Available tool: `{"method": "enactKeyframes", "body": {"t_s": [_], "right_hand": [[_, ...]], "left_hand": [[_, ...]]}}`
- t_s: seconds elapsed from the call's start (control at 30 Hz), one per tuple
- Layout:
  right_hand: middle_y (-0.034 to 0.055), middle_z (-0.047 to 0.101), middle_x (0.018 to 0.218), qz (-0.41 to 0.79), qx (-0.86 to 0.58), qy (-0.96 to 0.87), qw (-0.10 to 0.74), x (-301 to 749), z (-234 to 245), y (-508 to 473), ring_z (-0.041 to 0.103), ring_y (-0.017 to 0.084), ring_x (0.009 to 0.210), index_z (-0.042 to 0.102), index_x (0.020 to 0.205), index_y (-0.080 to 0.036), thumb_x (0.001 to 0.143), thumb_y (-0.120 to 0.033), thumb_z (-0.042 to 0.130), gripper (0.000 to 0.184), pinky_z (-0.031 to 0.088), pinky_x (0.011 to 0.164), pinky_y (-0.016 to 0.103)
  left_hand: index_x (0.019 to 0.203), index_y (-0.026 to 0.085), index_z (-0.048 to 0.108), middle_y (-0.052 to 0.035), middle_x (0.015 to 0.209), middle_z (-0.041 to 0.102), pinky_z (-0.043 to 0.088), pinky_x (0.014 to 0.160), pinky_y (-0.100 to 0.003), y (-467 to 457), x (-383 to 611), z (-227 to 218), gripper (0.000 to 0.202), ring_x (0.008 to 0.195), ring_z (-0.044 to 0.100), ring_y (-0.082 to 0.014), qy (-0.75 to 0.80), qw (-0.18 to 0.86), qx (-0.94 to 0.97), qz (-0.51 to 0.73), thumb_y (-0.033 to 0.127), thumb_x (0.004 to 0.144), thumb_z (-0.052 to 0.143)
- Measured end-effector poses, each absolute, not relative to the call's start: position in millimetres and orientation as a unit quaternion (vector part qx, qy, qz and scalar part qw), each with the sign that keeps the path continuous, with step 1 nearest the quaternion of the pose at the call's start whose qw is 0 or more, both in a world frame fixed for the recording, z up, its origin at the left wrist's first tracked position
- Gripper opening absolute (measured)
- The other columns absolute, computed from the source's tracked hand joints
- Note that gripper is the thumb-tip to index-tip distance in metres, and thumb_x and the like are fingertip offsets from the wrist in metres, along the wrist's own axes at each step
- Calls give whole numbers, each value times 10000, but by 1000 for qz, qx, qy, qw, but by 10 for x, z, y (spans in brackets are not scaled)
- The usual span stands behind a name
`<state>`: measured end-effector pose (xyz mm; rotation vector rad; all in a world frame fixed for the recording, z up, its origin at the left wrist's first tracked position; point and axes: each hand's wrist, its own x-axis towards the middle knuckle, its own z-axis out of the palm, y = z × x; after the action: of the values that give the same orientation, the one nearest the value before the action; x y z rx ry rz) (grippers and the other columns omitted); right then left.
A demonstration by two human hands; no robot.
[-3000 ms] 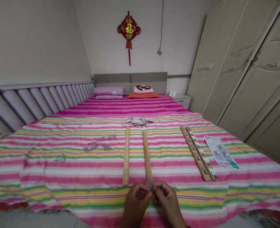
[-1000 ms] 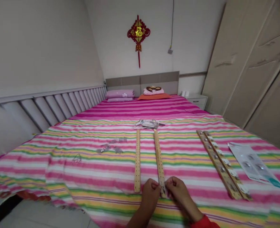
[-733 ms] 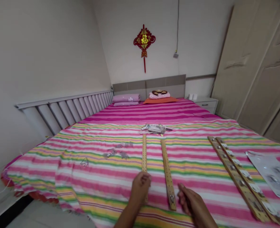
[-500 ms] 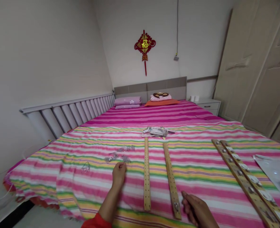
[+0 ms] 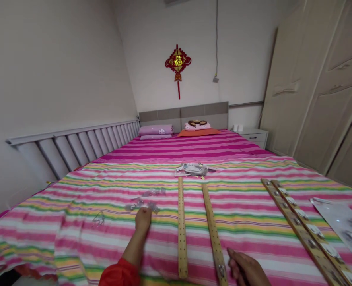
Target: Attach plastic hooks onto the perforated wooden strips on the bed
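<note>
My left hand [image 5: 142, 219] reaches forward over the striped bedspread [image 5: 241, 206] to a scatter of small clear plastic pieces [image 5: 142, 201]; its fingers curl down at their near edge, and I cannot see whether they hold one. My right hand [image 5: 246, 268] rests at the bed's near edge, fingers loosely curled, just right of the near end of a perforated wooden strip [image 5: 212, 230] that has a small metal fitting [image 5: 221, 271] on it. A second wooden strip [image 5: 181, 222] lies parallel on its left.
Two more wooden strips [image 5: 298, 222] with round fittings along them lie at the right, beside a plastic packet [image 5: 344, 223]. A heap of clear packets [image 5: 193, 169] sits beyond the strips. Padded wall panels [image 5: 83, 143] run along the left; wardrobe doors [image 5: 321, 99] stand at the right.
Both hands left the near end of the right-hand centre strip, where a metal fitting now sits. My left hand moved forward and left to the clear plastic pieces; my right hand drew back beside the strip.
</note>
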<state>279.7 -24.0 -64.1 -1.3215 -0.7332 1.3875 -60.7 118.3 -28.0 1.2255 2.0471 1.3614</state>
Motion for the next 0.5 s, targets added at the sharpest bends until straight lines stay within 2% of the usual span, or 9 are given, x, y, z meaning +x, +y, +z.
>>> {"method": "enactKeyframes", "body": {"t_s": [0.17, 0.27, 0.37, 0.5], "right_hand": [[-7, 516, 352, 586, -552, -299, 512, 2803, -653, -218, 301, 40, 217, 527, 491, -173, 618, -524, 674, 401, 134, 297, 180], [-11, 522, 366, 582, -547, -303, 520, 2796, -647, -237, 306, 37, 231, 540, 504, -170, 632, -515, 676, 392, 138, 302, 174], [-18, 511, 374, 570, -544, -305, 535, 2781, -609, -280, 292, 33, 247, 548, 508, -168, 622, -521, 687, 396, 143, 309, 176], [-26, 484, 391, 560, -546, -299, 548, 2783, -551, -327, 287, 43, 276, 548, 512, -180, 617, -600, 663, 448, 180, 307, 194]], "left_hand": [[550, 193, 512, 15, 520, 532, 389, 579, -266, 998, -572, -314, 394, 565, 513, -154, 680, 220, 442, 542, 576, 627, 565], [584, 183, 528, 18, 526, 549, 407, 560, -255, 869, -527, -259, 457, 531, 519, -133, 626, 279, 424, 592, 636, 581, 593], [585, 171, 538, -7, 587, 611, 437, 577, -245, 730, -449, -124, 422, 582, 575, -135, 555, 371, 375, 644, 557, 530, 699], [655, 159, 601, -26, 697, 672, 492, 653, -242, 486, -303, 92, 289, 689, 631, -141, 482, 476, 308, 668, 378, 548, 756]]}}
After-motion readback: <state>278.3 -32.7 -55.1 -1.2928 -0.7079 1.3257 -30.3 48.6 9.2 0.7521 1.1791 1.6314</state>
